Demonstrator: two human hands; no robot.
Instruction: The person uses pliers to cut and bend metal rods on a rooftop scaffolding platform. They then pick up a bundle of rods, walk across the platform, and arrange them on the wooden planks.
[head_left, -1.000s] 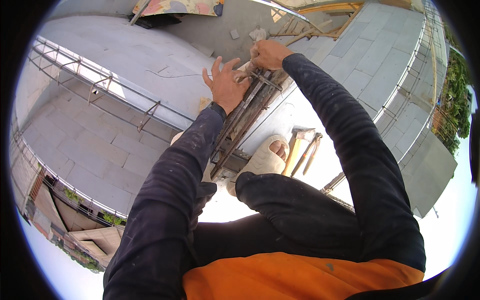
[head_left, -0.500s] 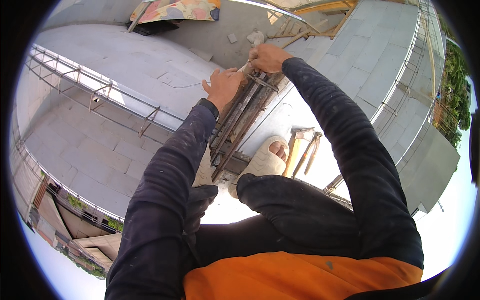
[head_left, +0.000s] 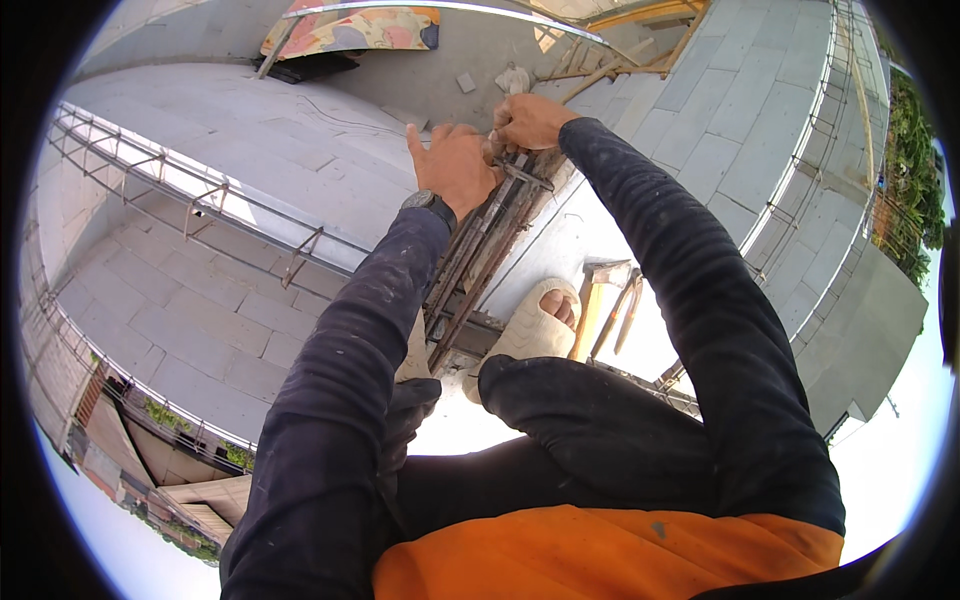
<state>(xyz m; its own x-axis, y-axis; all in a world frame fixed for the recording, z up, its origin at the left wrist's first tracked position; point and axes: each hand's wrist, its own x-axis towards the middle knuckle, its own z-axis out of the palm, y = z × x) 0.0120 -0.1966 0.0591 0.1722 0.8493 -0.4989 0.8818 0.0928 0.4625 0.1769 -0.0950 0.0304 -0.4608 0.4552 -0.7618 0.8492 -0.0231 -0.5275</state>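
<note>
A bundle of rusty rebar (head_left: 478,270) with metal ties runs from between my knees up toward both hands. My left hand (head_left: 455,165) rests on the bundle's left side near its top, fingers curled over the bars and a watch on the wrist. My right hand (head_left: 530,120) is clenched in a fist at the bundle's top end, gripping a thin metal piece there; what exactly it holds is hidden. A cross tie (head_left: 525,176) sticks out just below the two hands. I am squatting, in dark sleeves and trousers.
My foot in a pale sandal (head_left: 535,330) stands beside the bars. Wooden-handled tools (head_left: 600,305) lie right of it. Grey block walls (head_left: 200,320) surround me, with rebar cages along their tops (head_left: 200,205). A colourful sheet (head_left: 350,28) lies at the far top.
My left hand, spread open above the bars a second ago, has come down and closed on the bundle. Both hands have shifted slightly up along the bars.
</note>
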